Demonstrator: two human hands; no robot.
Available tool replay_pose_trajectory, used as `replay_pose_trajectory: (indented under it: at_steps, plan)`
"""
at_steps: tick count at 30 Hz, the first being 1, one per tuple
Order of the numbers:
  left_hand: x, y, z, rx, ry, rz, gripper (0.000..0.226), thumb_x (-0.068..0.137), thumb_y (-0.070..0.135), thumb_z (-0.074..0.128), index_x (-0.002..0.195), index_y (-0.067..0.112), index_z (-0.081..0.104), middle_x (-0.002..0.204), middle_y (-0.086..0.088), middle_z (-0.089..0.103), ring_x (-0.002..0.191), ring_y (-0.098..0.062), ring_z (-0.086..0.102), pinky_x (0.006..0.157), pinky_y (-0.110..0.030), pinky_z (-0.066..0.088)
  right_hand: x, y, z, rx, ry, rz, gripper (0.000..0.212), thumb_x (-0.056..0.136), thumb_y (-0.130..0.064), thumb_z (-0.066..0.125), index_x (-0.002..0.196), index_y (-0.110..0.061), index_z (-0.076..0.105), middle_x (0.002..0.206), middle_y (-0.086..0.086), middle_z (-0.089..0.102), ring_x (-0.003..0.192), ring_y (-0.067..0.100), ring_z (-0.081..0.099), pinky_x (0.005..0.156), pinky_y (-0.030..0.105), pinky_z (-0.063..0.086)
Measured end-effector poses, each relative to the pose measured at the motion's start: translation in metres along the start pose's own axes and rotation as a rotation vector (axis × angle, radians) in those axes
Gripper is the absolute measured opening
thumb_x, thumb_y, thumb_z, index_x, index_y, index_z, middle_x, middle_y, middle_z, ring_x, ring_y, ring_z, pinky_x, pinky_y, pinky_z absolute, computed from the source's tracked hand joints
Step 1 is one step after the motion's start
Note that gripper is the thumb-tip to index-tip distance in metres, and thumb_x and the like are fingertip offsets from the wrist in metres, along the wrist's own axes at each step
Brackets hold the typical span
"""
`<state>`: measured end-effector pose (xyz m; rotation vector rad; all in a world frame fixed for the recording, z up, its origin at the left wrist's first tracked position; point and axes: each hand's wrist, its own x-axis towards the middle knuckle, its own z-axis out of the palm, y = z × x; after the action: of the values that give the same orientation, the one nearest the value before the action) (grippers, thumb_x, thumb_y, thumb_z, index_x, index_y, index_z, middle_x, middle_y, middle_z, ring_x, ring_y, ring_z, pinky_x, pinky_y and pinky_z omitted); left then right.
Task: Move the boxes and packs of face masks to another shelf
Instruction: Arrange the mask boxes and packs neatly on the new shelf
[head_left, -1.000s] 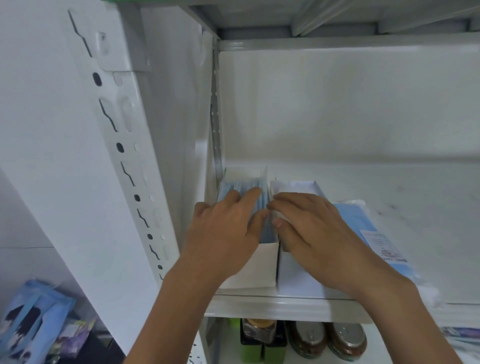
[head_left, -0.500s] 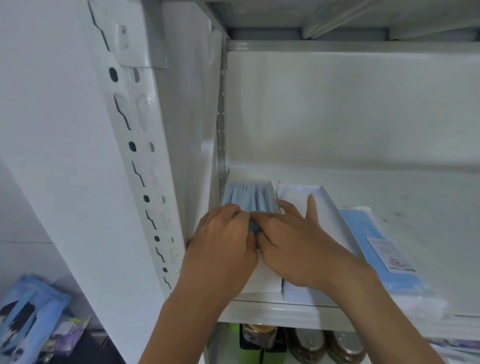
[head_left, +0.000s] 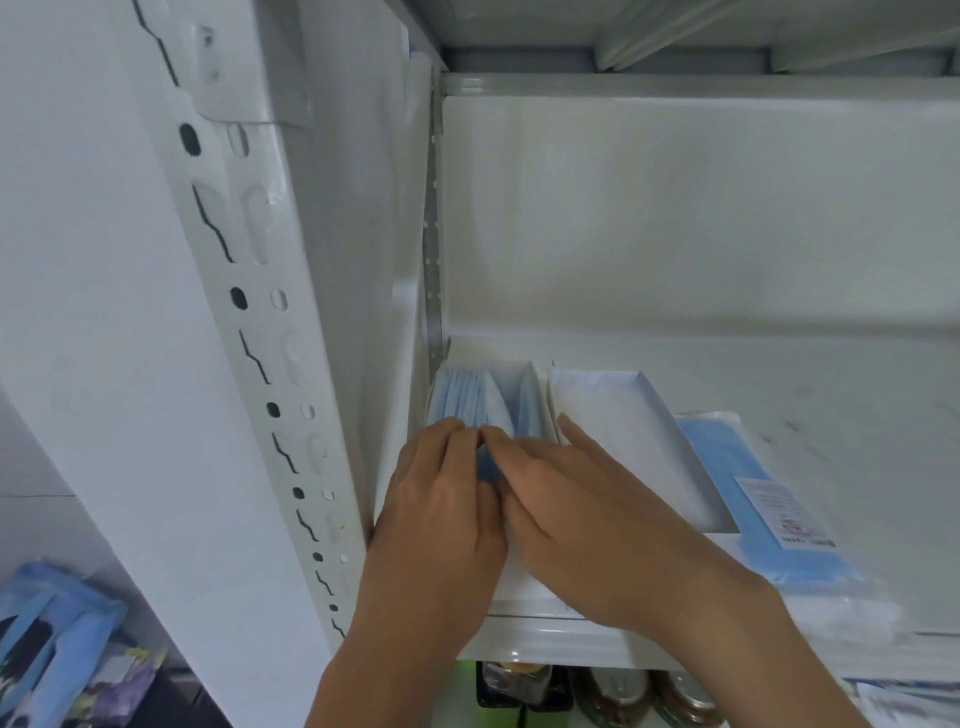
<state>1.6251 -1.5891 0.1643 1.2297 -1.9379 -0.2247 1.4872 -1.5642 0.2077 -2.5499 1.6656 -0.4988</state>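
Note:
Two white boxes stand side by side at the left end of a white metal shelf (head_left: 779, 395). The left box (head_left: 511, 366) is open and holds blue face masks (head_left: 467, 395). The right box (head_left: 628, 431) shows a plain white top. Beside it lies a clear pack of blue masks (head_left: 727, 467) with a printed label. My left hand (head_left: 441, 509) and my right hand (head_left: 582, 499) meet over the left box, their fingertips pinching the blue masks at its near end. My right thumb lies on the edge of the right box.
A perforated white upright (head_left: 260, 312) and a side panel close the shelf on the left. The shelf below holds jars (head_left: 613, 696) and a green container (head_left: 467, 691). Blue printed bags (head_left: 47, 649) lie low at the far left. The upper shelf's underside (head_left: 675, 31) is close above.
Both hands drew back toward the near end of the left box and closed together on the masks. The camera moved closer, so more of both boxes shows.

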Motion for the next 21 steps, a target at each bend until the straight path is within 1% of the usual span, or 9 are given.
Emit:
replay_pose_trajectory:
  at_steps: [3, 6, 8, 10, 11, 14, 17, 19, 21]
  plan:
    - [-0.001, 0.000, -0.001, -0.050, 0.015, -0.006, 0.024, 0.093, 0.015, 0.037, 0.108, 0.021, 0.055, 0.107, 0.008, 0.056, 0.102, -0.012, 0.052, 0.083, -0.023, 0.045, -0.002, -0.004, 0.002, 0.114, -0.005, -0.006, 0.051, 0.106, -0.021, 0.031, 0.157, -0.019, 0.022, 0.101, -0.014, 0.055, 0.086, 0.000, 0.048, 0.111, 0.023, 0.030]
    - [-0.001, -0.001, 0.000, -0.038, -0.017, -0.014, 0.033, 0.092, 0.018, 0.036, 0.119, 0.019, 0.056, 0.120, 0.005, 0.057, 0.117, -0.015, 0.052, 0.094, -0.027, 0.046, -0.005, -0.002, 0.005, 0.203, 0.047, 0.079, 0.063, 0.105, -0.026, 0.031, 0.160, -0.031, 0.000, 0.121, -0.027, 0.046, 0.110, -0.013, 0.041, 0.107, 0.011, 0.016]
    - [-0.003, -0.002, 0.001, -0.003, -0.017, -0.031, 0.043, 0.093, 0.019, 0.036, 0.130, 0.015, 0.056, 0.136, 0.001, 0.054, 0.130, -0.016, 0.046, 0.103, -0.026, 0.040, -0.008, 0.001, 0.003, 0.054, 0.124, 0.124, 0.055, 0.105, -0.031, 0.031, 0.158, -0.028, 0.019, 0.148, -0.019, 0.040, 0.133, -0.005, 0.031, 0.118, 0.019, 0.003]
    - [-0.003, -0.003, 0.001, 0.032, -0.016, -0.033, 0.044, 0.095, 0.017, 0.038, 0.135, 0.012, 0.056, 0.144, -0.003, 0.050, 0.136, -0.018, 0.043, 0.106, -0.027, 0.037, -0.010, 0.004, -0.002, -0.188, 0.113, 0.191, 0.045, 0.105, -0.038, 0.024, 0.145, -0.029, 0.043, 0.151, -0.012, 0.043, 0.142, 0.011, 0.028, 0.124, 0.034, -0.003]
    - [-0.003, -0.003, 0.002, 0.048, -0.020, -0.027, 0.042, 0.096, 0.015, 0.040, 0.135, 0.011, 0.057, 0.145, -0.005, 0.050, 0.138, -0.020, 0.042, 0.107, -0.030, 0.039, -0.010, 0.004, -0.004, -0.265, 0.078, 0.222, 0.047, 0.104, -0.042, 0.019, 0.138, -0.029, 0.048, 0.148, -0.011, 0.046, 0.144, 0.014, 0.027, 0.124, 0.039, -0.003]
    - [-0.003, -0.004, 0.003, 0.074, -0.022, -0.020, 0.037, 0.097, 0.013, 0.046, 0.131, 0.010, 0.061, 0.144, -0.009, 0.053, 0.136, -0.025, 0.046, 0.105, -0.041, 0.047, -0.013, -0.002, -0.005, -0.376, -0.009, 0.233, 0.070, 0.097, -0.047, -0.006, 0.138, -0.028, 0.047, 0.151, -0.007, 0.046, 0.151, 0.022, 0.018, 0.123, 0.047, -0.008]
    - [-0.004, -0.004, 0.004, 0.070, -0.002, -0.018, 0.034, 0.098, 0.014, 0.048, 0.128, 0.009, 0.063, 0.142, -0.008, 0.053, 0.135, -0.024, 0.046, 0.103, -0.041, 0.049, -0.014, -0.005, -0.007, -0.450, -0.074, 0.209, 0.094, 0.082, -0.046, -0.025, 0.147, -0.024, 0.040, 0.157, -0.003, 0.040, 0.155, 0.025, 0.006, 0.119, 0.054, -0.017]
    - [-0.004, -0.005, 0.005, 0.065, 0.012, -0.008, 0.033, 0.098, 0.016, 0.048, 0.127, 0.009, 0.063, 0.142, -0.007, 0.054, 0.135, -0.023, 0.046, 0.103, -0.036, 0.046, -0.013, -0.008, -0.009, -0.447, -0.093, 0.201, 0.090, 0.084, -0.045, -0.022, 0.144, -0.023, 0.042, 0.152, -0.002, 0.046, 0.155, 0.026, 0.008, 0.118, 0.057, -0.019]
    - [-0.004, -0.002, 0.004, 0.059, 0.015, -0.007, 0.040, 0.097, 0.027, 0.038, 0.124, 0.009, 0.064, 0.139, -0.007, 0.055, 0.132, -0.022, 0.048, 0.099, -0.030, 0.041, -0.011, -0.012, -0.010, -0.414, -0.114, 0.175, 0.064, 0.096, -0.040, -0.003, 0.133, -0.024, 0.047, 0.136, -0.005, 0.057, 0.150, 0.029, 0.021, 0.117, 0.062, -0.012]
